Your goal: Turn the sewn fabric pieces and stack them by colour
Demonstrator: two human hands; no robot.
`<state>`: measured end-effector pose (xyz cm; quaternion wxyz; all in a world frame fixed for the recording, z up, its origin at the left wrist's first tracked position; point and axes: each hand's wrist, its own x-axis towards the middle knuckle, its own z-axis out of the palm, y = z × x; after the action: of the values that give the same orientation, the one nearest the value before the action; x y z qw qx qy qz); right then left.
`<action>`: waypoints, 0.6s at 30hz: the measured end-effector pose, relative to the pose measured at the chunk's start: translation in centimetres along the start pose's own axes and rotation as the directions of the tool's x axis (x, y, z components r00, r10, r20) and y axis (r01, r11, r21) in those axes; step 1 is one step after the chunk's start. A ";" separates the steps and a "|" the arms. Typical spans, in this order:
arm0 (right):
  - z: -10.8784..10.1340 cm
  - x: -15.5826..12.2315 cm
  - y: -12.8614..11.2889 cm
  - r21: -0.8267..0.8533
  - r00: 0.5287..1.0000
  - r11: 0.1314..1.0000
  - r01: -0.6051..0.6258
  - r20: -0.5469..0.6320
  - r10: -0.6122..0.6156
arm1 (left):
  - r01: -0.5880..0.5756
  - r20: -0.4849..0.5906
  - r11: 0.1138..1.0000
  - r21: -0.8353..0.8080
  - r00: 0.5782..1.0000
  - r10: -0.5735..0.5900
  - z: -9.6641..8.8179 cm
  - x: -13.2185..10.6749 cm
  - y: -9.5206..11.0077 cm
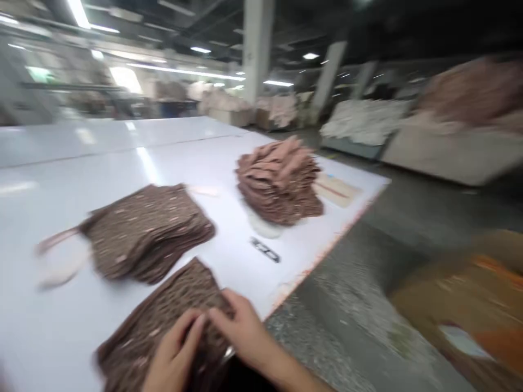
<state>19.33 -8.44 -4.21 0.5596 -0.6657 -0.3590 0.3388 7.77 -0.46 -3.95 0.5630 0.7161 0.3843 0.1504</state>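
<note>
A brown patterned fabric piece (163, 313) with a darker edge lies at the near side of the white table. My left hand (177, 345) is closed on it, thumb and fingers pinched together. Close beside, my right hand (241, 324) grips the same fabric near its right edge, the two thumbs almost meeting. Something small and shiny shows under my right wrist, too blurred to name. Just beyond the hands lies a stack of similar brown fabric pieces (147, 228). Farther right sits a ruffled heap of pinkish-brown fabric pieces (281, 174).
On the white table (229, 261) lie a small black object with pale gaps (265, 249) and a beige flat piece (337, 189). The table's right edge drops to a grey floor. A brown bag-like container (461, 288) stands lower right; bins heaped with cloth (365, 121) stand behind.
</note>
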 end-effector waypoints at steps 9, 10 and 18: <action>-0.4 0.8 0.9 0.286 0.953 0.935 -0.211 0.274 0.131 | 0.187 0.109 0.845 -0.502 0.982 -0.153 0.2 1.6 0.2; -0.4 0.8 1.1 0.289 0.947 0.927 -0.240 0.280 0.158 | 0.177 0.096 0.845 -0.505 0.984 -0.149 0.3 1.6 0.1; -1.0 1.9 1.0 0.112 0.943 0.970 -0.215 0.283 0.177 | 0.021 -0.016 0.955 -0.297 1.000 -0.027 0.1 0.4 0.5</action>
<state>21.25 -7.47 -5.18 0.5146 -0.6042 -0.3389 0.5053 8.27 -0.29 -3.65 0.6621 0.6172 0.3715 0.2065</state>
